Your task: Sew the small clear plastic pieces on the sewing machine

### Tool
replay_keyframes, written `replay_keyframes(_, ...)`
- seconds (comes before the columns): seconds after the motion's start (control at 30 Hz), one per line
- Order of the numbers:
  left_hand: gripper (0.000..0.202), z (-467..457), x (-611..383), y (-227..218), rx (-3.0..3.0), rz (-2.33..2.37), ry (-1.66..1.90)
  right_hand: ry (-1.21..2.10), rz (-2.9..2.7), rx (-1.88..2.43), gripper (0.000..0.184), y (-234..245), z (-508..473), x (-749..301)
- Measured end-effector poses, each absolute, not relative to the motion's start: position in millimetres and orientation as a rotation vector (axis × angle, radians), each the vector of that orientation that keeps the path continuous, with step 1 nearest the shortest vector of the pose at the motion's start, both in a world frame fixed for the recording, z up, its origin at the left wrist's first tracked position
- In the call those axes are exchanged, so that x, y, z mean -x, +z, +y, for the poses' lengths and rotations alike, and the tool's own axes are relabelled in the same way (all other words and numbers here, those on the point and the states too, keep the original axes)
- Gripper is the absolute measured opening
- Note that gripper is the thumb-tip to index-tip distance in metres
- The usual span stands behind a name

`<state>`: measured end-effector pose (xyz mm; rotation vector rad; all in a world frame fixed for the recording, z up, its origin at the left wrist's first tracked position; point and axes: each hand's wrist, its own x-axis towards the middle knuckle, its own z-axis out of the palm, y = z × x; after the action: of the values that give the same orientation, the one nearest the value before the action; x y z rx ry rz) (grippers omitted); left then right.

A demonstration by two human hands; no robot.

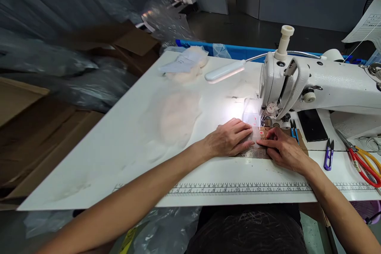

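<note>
My left hand (229, 138) lies flat with fingers stretched out, pressing a small sheer piece of fabric (255, 151) onto the white table (125, 143). My right hand (282, 149) rests beside it, fingertips pinched on the fabric's edge just in front of the presser foot (266, 122) of a white sewing machine (321, 83). The fabric has small red marks near the needle, lit by the machine's lamp (224, 71).
A printed ruler (238, 188) runs along the table's front edge. Purple thread snips (329, 154), blue snips (294, 129), red and yellow scissors (364, 162) and a black phone (312, 125) lie at right. White fabric pieces (186, 63) sit far back; cardboard boxes (35, 135) stand left.
</note>
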<state>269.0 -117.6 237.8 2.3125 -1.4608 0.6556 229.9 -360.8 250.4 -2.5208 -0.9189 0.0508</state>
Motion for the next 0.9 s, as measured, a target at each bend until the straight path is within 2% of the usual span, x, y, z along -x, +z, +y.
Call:
replay_keyframes(0.17,0.028,-117.8,-267.7,236.6,-2.321,-1.45,0.635,0.066,-0.922,2.519,0.039,252.3,-360.6,-229.9)
replay_keyframes(0.37,0.044,-120.2,-265.6,236.0,-2.491,-1.4,0.649,0.068,-0.906,2.526,0.039,252.7,-359.7,-229.4)
replay_keyframes(0.57,0.05,-122.8,-264.4,240.1,-2.599,-1.443,0.591,0.053,-0.899,2.553,0.04,250.7,-358.6,-228.1)
replay_keyframes(0.9,0.041,-129.5,-287.2,253.3,-2.64,-1.484,0.395,0.073,-0.775,2.67,0.039,253.4,-353.6,-232.7)
